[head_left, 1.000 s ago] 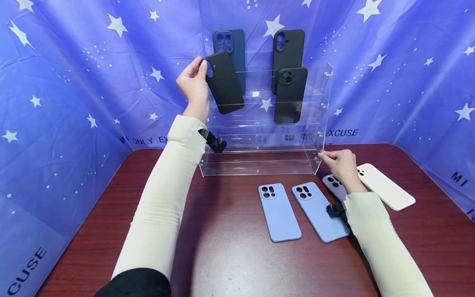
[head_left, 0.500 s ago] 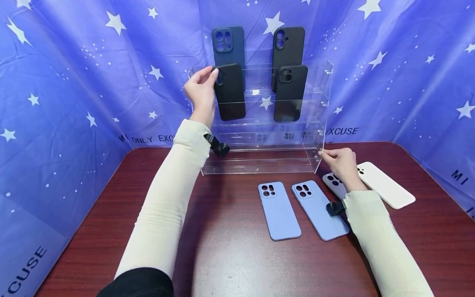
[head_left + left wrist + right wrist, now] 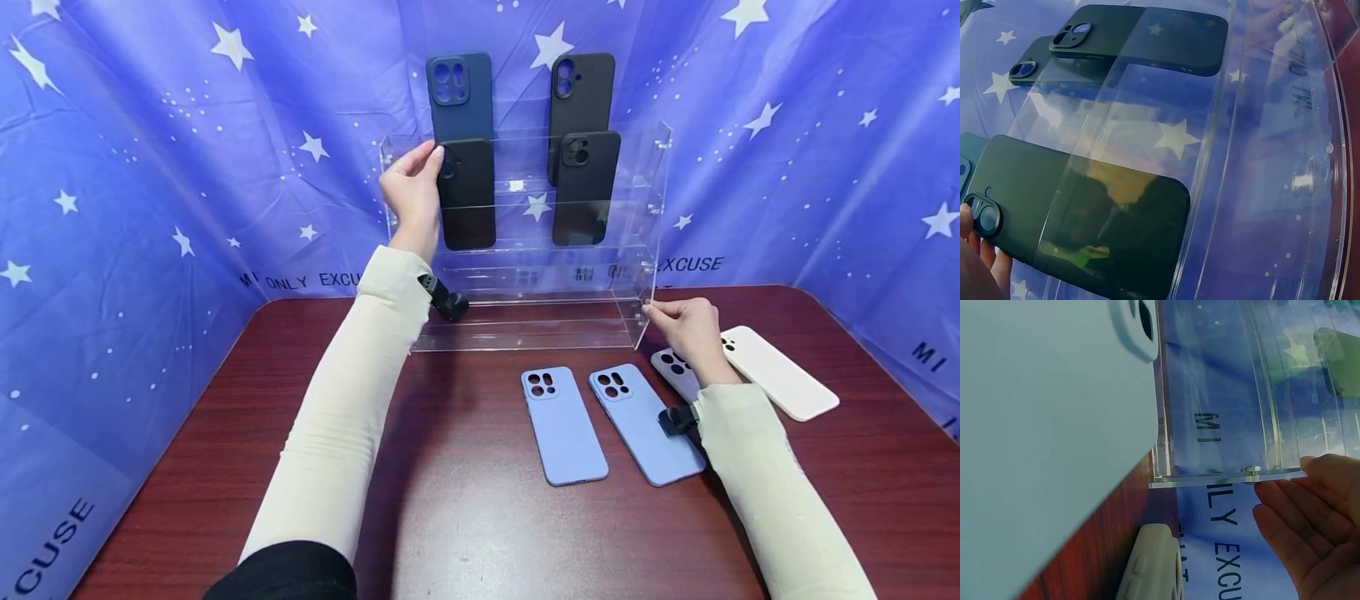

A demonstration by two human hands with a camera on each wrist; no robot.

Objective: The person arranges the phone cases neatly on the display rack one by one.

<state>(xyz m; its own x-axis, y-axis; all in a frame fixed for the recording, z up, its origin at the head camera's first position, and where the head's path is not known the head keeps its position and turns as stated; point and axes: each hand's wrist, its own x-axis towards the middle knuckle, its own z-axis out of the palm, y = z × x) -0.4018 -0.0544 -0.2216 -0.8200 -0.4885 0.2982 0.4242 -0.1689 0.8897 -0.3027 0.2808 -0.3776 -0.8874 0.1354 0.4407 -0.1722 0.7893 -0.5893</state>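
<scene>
black phone case [image 3: 474,200] is being held nearly upright in the clear rack [image 3: 525,342], its upper left corner pinched between thumb and fingers of the left hand [image 3: 412,193], right beside the camera cutout! its lower part is covered by a transparent strip, through which it is plainly seen; whether its weight is borne by the ledge cannot be told. over on the right, the rack's side edge is gripped by the thumb and fingertips of the right hand [image 3: 688,332]. just behind the held case, a dark blue case [image 3: 476,108] is partly hidden by it. across the rack, a front black case [image 3: 588,183] is stood upright, and a rear black case [image 3: 594,93] is overlapped by it. down on the table [image 3: 480,533], two light blue cases are laid, a left one [image 3: 568,437] and a right one [image 3: 637,433]; a pale case [image 3: 684,387] is partly blocked by the right hand, and a white case [image 3: 783,379] is placed just beyond.
</scene>
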